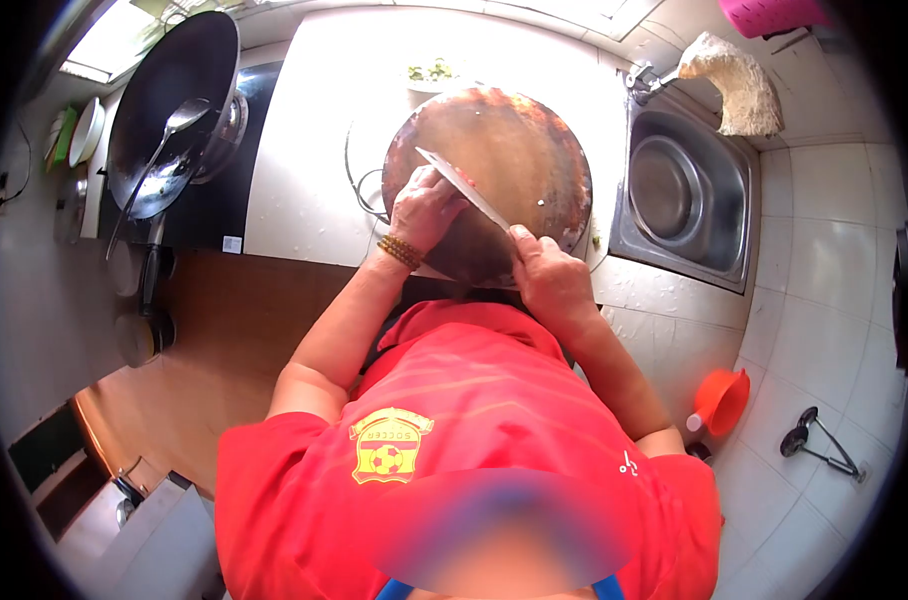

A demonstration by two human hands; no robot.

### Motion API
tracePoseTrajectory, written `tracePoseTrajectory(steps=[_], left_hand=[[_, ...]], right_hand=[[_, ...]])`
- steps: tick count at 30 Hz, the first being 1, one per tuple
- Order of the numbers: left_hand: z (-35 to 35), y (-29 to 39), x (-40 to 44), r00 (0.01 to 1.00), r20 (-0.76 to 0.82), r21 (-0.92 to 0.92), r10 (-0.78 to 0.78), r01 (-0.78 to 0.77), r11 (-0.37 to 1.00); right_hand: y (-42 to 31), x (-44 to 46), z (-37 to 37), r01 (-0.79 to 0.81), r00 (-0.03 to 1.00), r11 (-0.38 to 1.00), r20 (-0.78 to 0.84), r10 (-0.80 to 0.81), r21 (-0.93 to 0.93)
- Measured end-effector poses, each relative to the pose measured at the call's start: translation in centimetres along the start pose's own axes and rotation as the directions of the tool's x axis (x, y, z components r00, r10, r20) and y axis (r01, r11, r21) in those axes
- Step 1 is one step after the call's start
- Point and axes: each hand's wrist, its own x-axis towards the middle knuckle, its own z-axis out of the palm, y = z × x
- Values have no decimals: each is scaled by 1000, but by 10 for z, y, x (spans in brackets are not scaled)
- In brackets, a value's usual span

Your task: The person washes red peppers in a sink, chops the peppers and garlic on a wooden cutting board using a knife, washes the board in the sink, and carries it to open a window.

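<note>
A round wooden chopping board with a dark, worn rim lies on the white counter. My right hand is closed round the handle of a kitchen knife, over the near right part of the board. The blade slants up and left, its tip just beyond my left fingers. My left hand, with a beaded bracelet at the wrist, rests on the board's left side beside the blade. Its fingers are curled together, and what they hold is hidden. Small red bits show at the blade.
Behind the board stands a bowl with chopped greens. A wok with a ladle in it tilts on the stove at left. The sink at right holds a metal basin. A cable loops left of the board.
</note>
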Motion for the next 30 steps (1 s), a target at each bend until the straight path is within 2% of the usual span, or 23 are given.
tracePoseTrajectory(steps=[4,6,9,12,15,19,22,25,30], left_hand=[[-4,1,4,998,55,-6,15,-15,1000],[-2,-4,4,997,58,-7,44,-44,999],[-3,-6,6,996,55,-25,68,-66,997],[-3,-7,6,996,66,-36,55,-53,998],[0,-12,2,996,77,-19,43,-42,999],[-4,-7,3,997,49,-28,55,-54,998],[-4,-6,4,996,12,-56,93,-92,994],[-2,-10,2,996,23,-33,88,-87,996],[-2,-10,3,996,16,-39,84,-83,996]], right_hand=[[-4,-1,-14,-27,998,999,63,28,-19],[-4,-4,-21,-102,974,995,200,103,-17],[0,1,-17,-78,967,997,245,72,14],[4,15,-13,-89,968,991,244,63,97],[4,26,27,-127,968,992,221,118,26],[11,23,45,-145,982,986,134,133,82],[9,22,13,-120,987,979,125,100,163],[0,8,-17,-119,977,985,193,93,127],[-2,2,-13,-139,964,984,243,108,115]])
